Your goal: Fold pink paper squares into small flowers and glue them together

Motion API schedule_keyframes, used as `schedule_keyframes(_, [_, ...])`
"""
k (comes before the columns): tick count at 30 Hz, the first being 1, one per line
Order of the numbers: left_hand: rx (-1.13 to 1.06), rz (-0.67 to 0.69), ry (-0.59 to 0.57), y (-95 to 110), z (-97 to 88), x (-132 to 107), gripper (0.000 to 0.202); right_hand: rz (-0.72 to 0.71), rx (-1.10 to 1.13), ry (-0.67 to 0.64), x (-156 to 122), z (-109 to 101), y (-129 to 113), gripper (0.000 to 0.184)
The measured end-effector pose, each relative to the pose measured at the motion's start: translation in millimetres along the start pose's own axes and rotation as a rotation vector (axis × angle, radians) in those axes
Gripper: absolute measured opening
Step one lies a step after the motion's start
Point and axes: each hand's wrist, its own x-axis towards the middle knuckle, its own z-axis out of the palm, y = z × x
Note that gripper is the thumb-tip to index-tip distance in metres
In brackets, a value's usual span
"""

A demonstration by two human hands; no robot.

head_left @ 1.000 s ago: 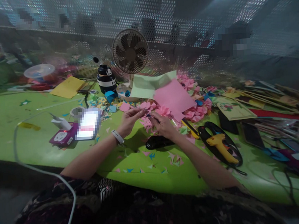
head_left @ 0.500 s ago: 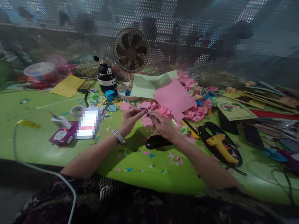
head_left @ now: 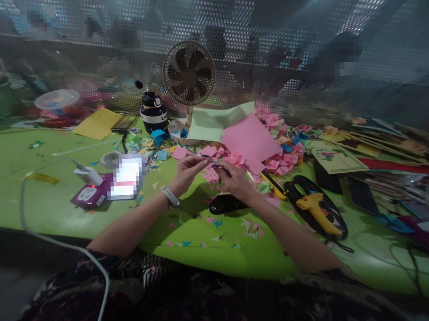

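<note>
My left hand [head_left: 188, 172] and my right hand [head_left: 234, 179] meet over the green table [head_left: 40, 198], fingertips close together above a small heap of folded pink paper pieces [head_left: 211, 174]. The left fingers pinch something small that I cannot make out. The right fingers are curled round a thin dark tool [head_left: 220, 168]. A white watch [head_left: 169, 195] sits on my left wrist. A black stapler-like object [head_left: 226, 204] lies just under my right wrist.
A pink sheet [head_left: 249, 139] and a pale green sheet [head_left: 212, 122] lie behind the hands, with pink paper flowers [head_left: 282, 159] beside them. A small fan [head_left: 188, 75], a dark bottle [head_left: 153, 113], a yellow glue gun [head_left: 318, 210], a charger with white cable [head_left: 88, 176] and paper scraps surround them.
The hands shifted only slightly; the right hand has drawn a little apart from the left, its dark tool showing more plainly.
</note>
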Motion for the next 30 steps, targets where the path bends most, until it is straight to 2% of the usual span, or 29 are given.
schedule_keyframes(8, [0.033,-0.006,-0.024,-2.0,-2.2,0.6,0.034,0.007,0.118,-0.02,2.3,1.6,6.0,0.036])
schedule_keyframes(18, [-0.002,-0.036,-0.015,-2.4,-1.2,0.6,0.034,0.007,0.112,0.03,2.1,2.2,1.7,0.028])
schedule_keyframes(26, [-0.036,-0.031,-0.014,-3.3,-1.8,0.4,0.032,0.022,0.108,0.006,2.9,3.3,3.2,0.027])
schedule_keyframes(30, [-0.04,-0.007,0.034,-0.1,-7.3,6.7,0.033,-0.02,0.033,0.02,4.6,1.3,5.2,0.028])
